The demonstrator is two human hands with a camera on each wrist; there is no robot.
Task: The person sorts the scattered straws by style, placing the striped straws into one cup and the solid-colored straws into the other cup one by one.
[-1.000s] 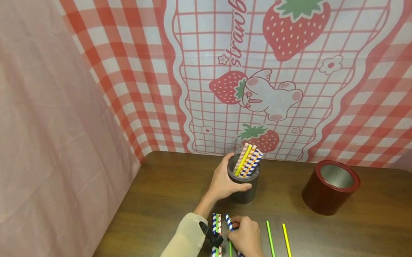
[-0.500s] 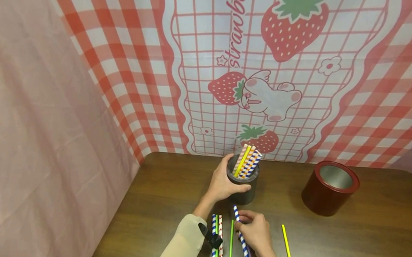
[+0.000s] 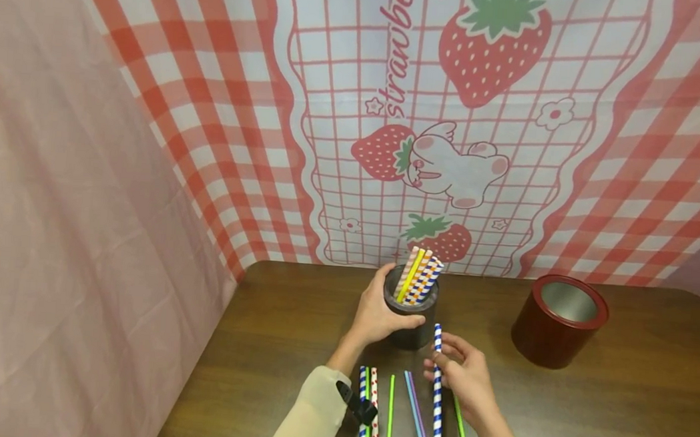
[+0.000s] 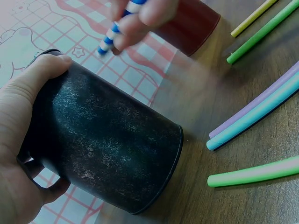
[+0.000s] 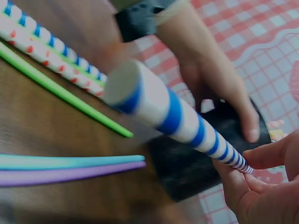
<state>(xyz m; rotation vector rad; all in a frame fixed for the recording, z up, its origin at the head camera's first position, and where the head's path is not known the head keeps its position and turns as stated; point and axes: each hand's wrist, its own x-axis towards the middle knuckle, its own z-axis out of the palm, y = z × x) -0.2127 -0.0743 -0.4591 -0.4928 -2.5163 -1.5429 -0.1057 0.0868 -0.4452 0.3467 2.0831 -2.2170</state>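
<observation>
My left hand [image 3: 378, 314] grips the dark can [image 4: 107, 135] from its left side, thumb across the front near the rim. Several paper straws [image 3: 420, 276] stand in that can, striped pink, orange and blue, with a yellow one. To the right of the can, my right hand [image 3: 467, 376] pinches a blue-and-white striped straw [image 5: 173, 112] near its upper end, raised off the table. Below the hands lie a light blue straw [image 4: 257, 112], a purple straw [image 4: 254, 100] and a green straw [image 3: 390, 415]. Another green straw [image 3: 461, 429] is partly behind the right hand.
A dark red can [image 3: 554, 324] stands at the back right of the wooden table [image 3: 634, 396]. Near my left wrist lie a red-dotted straw [image 3: 374, 407], a blue-striped straw and a green one. The yellow straw [image 4: 252, 18] shows in the left wrist view. A strawberry-print cloth [image 3: 449, 164] hangs behind.
My right hand has lifted the blue-striped straw and moved it up and right, uncovering the light blue and purple straws. The left hand stays on the dark can.
</observation>
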